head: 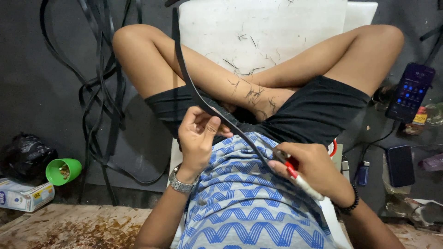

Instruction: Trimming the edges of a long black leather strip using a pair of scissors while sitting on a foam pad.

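A dark floor (41, 87) filled the background, with a white seat (258, 27) at twelve o'clock under crossed legs and a heap of black strips (104, 92) at ten o'clock. A long black strip (203, 99) lay across the lap, its long axis running from eleven o'clock down to five. The left hand (198, 138) was pinched shut on it mid-length. The right hand (314, 170) was clamped around a red-and-white knife (297, 177), its tip pointing toward ten o'clock against the strip. With thigh and fingers so near, a slip of the blade could likely cut skin.
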